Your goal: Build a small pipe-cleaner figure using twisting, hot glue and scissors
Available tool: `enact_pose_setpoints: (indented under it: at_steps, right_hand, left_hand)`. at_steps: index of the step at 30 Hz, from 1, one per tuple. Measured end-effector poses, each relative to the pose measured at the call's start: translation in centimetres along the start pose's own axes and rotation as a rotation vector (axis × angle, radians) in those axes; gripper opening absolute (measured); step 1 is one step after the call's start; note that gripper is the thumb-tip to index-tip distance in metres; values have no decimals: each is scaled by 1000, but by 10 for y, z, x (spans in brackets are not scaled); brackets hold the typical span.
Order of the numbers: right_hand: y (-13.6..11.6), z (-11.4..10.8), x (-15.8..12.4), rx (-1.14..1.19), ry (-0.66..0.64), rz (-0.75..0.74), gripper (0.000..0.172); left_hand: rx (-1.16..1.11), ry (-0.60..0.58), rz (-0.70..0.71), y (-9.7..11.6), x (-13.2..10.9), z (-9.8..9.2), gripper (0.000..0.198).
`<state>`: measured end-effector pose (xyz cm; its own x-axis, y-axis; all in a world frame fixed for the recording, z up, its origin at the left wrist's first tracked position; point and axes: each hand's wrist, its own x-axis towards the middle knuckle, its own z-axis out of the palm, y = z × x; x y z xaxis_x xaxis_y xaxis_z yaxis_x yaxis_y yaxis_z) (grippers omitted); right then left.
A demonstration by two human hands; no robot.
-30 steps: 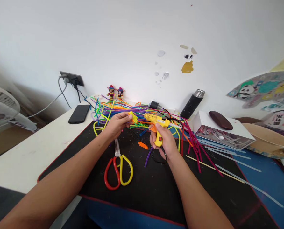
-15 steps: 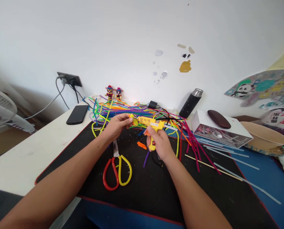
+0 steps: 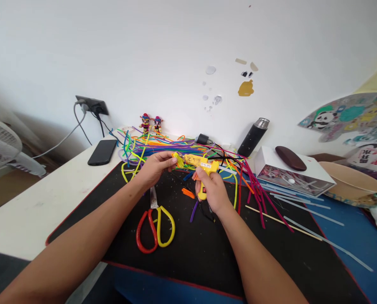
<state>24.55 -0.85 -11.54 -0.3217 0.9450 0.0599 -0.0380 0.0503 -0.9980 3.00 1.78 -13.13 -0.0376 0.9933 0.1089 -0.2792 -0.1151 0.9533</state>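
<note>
My right hand is wrapped round the handle of a yellow hot glue gun, whose nozzle points left. A clear glue stick sticks out of its back end. My left hand pinches a small yellow pipe-cleaner piece by its edge, close to the nozzle; whether they touch I cannot tell. Below my hands lie an orange pipe-cleaner piece and a purple pipe cleaner. Scissors with one red and one yellow handle rest on the black mat.
Many coloured pipe cleaners are heaped along the wall, near two small figures. A phone lies at left. At right are a black flask, a white box, loose glue sticks and a wooden stick.
The glue gun's nozzle has drawn back slightly to the right from the yellow piece. Both hands keep their grips and have barely moved.
</note>
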Motion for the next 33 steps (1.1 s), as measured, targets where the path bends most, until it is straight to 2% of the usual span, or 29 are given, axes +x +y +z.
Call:
enact_pose_setpoints:
  at_steps: [8,28,33]
  right_hand:
    - [4,-1,-1,-23,20,-20,60]
    - [2,0,-2,-73,31,-25,63]
    - [1,1,-2,-76,42,-18,63]
  left_hand:
    - [-8,1,3,-1,-1,1,43]
    - [55,-46,29,0,-2,0,38]
    - [59,-28,34,3,-3,2,39]
